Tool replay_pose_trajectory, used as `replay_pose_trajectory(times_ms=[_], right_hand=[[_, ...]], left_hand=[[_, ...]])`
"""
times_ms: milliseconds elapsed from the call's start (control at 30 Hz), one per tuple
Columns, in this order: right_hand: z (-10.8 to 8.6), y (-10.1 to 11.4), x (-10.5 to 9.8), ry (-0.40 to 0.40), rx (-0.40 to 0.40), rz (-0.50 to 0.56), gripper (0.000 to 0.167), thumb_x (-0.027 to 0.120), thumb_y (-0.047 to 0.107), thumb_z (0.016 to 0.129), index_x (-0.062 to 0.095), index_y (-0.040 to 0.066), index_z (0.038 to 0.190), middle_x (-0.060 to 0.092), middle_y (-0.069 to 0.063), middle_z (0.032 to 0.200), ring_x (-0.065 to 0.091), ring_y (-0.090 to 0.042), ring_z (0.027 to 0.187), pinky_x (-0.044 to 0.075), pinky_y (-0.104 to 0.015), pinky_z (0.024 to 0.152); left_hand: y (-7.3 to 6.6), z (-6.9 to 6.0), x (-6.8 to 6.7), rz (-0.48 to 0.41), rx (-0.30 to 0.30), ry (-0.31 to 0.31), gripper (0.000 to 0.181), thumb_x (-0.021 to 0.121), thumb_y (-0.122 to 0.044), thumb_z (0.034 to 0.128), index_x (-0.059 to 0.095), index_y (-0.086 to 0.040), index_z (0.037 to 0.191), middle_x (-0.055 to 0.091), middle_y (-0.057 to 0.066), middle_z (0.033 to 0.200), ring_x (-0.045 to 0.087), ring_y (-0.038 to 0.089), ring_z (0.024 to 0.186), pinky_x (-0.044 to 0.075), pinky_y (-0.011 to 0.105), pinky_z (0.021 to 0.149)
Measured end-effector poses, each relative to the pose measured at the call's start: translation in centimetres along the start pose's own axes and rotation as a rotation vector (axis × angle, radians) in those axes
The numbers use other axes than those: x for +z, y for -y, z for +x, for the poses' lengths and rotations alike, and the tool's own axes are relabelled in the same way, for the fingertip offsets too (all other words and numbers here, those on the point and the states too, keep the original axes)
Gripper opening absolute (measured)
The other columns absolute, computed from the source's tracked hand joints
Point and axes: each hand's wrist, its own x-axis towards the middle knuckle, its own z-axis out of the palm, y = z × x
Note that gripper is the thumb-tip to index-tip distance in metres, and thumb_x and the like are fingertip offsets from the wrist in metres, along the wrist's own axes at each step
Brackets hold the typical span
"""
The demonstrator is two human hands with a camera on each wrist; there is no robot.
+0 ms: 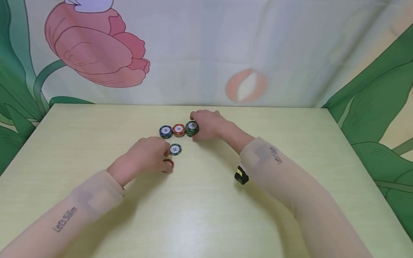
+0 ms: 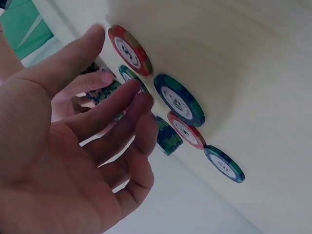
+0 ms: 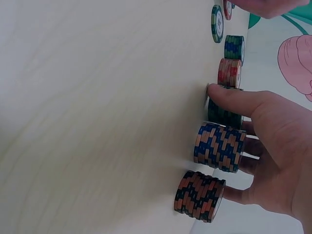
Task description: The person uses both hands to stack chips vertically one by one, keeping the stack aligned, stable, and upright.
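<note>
My left hand (image 1: 145,154) is low over the table beside a loose red poker chip (image 2: 129,50); its thumb tip is close to the chip's edge, and its fingers are loosely bent, with nothing in the palm. A loose green-and-blue chip (image 1: 175,149) lies just right of these fingers. At the back, my right hand (image 1: 209,123) grips a stack of green poker chips (image 3: 224,113), thumb on the near side and fingers behind. A red stack (image 1: 179,130) and a blue-green stack (image 1: 166,131) stand to its left.
In the right wrist view, a blue-and-orange stack (image 3: 219,147) and a black-and-orange stack (image 3: 200,196) stand beside the right hand. More loose chips, including a blue-green one (image 2: 179,100), appear in the left wrist view. A printed curtain (image 1: 200,53) hangs behind the table (image 1: 206,222).
</note>
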Motion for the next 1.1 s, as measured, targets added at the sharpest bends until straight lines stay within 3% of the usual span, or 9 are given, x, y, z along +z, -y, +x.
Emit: replay_pose_trajectory(times_ms=[133, 633, 800, 1100], right_hand=[[0.3, 0.2, 0.1, 0.003, -0.018, 0.025, 0.062, 0.081, 0.040, 0.087, 0.056, 0.012, 0.136, 0.061, -0.002, 0.124, 0.056, -0.019, 0.115, 0.041, -0.060, 0.097], [1.2, 1.3, 0.5, -0.010, -0.021, 0.012, 0.041, 0.074, 0.041, 0.093, 0.066, 0.017, 0.125, 0.058, 0.001, 0.113, 0.054, -0.018, 0.104, 0.042, -0.059, 0.096], [1.6, 1.4, 0.7, -0.015, -0.024, 0.020, 0.041, 0.074, 0.040, 0.093, 0.067, 0.018, 0.127, 0.058, 0.000, 0.114, 0.054, -0.018, 0.104, 0.042, -0.062, 0.098], [1.9, 1.7, 0.7, -0.013, -0.015, 0.015, 0.044, 0.075, 0.040, 0.094, 0.067, 0.017, 0.130, 0.059, -0.001, 0.119, 0.055, -0.019, 0.108, 0.043, -0.060, 0.097]], left_hand=[[-0.1, -0.4, 0.3, 0.022, 0.041, 0.015, 0.030, 0.089, -0.029, 0.0797, 0.065, -0.012, 0.080, 0.057, -0.001, 0.074, 0.052, 0.018, 0.070, 0.041, 0.034, 0.062], [-0.6, -0.2, 0.7, 0.048, 0.072, 0.002, 0.022, 0.088, -0.019, 0.0796, 0.068, -0.012, 0.079, 0.057, -0.001, 0.071, 0.051, 0.018, 0.068, 0.041, 0.031, 0.060], [-0.6, -0.4, 0.8, 0.049, 0.080, 0.005, 0.019, 0.087, -0.017, 0.0803, 0.069, -0.010, 0.084, 0.059, -0.001, 0.076, 0.053, 0.019, 0.072, 0.045, 0.032, 0.063], [-0.2, -0.7, 0.9, 0.022, 0.093, -0.012, 0.015, 0.079, -0.009, 0.0788, 0.064, -0.011, 0.078, 0.058, 0.000, 0.075, 0.053, 0.020, 0.072, 0.046, 0.033, 0.063]])
